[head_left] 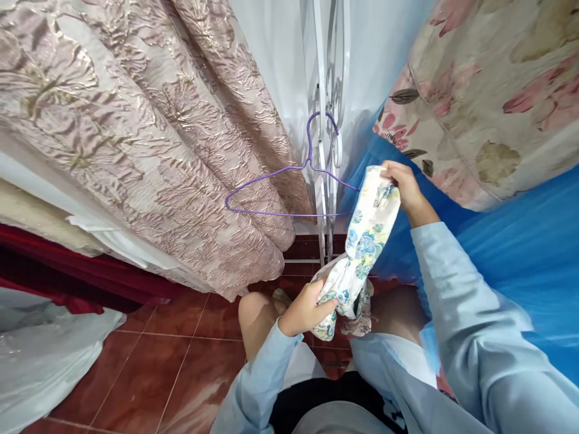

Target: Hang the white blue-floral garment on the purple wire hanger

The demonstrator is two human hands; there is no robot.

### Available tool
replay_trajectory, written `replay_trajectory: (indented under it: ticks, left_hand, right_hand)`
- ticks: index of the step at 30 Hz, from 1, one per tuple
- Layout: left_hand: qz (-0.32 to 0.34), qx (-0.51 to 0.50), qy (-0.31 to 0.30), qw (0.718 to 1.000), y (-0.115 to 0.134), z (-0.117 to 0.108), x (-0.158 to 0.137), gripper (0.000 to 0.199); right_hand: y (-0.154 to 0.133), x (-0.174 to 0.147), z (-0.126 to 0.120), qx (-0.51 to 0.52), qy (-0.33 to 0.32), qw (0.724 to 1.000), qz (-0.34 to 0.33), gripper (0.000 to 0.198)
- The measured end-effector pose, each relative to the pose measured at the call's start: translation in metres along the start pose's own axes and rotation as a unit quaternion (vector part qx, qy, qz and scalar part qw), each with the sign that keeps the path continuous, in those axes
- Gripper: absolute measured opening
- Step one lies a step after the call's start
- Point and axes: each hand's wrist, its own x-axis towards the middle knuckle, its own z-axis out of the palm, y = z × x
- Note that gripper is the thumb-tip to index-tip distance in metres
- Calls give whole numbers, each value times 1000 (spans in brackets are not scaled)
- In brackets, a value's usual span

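A floral cloth point(365, 244) right of centre slants lengthwise from upper right to lower left. The right hand point(404, 184), arm stretching up from the lower right corner, pinches its top end; the left hand point(304, 308), thumb uppermost, closes around its lower part.

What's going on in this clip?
A person is holding a strip of white cloth with blue flowers between both hands: the right hand grips its upper end, the left hand grips it lower down, and it looks gathered in between. Just beyond, a purple hanger hooks onto a white metal frame. The cloth hides one end of the hanger; whether it runs inside the cloth, I can't tell.
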Motion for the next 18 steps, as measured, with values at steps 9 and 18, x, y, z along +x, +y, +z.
replay_trajectory:
  ticks: [9,18]
  left_hand:
    - [-49,37,89,994,-13,-43,-19,28]
    - [-55,140,85,985,-15,-175,-4,28]
  right_hand:
    - [-10,-19,33,44,-126,982,131,50]
    - [-19,-21,14,71,-112,983,126,54]
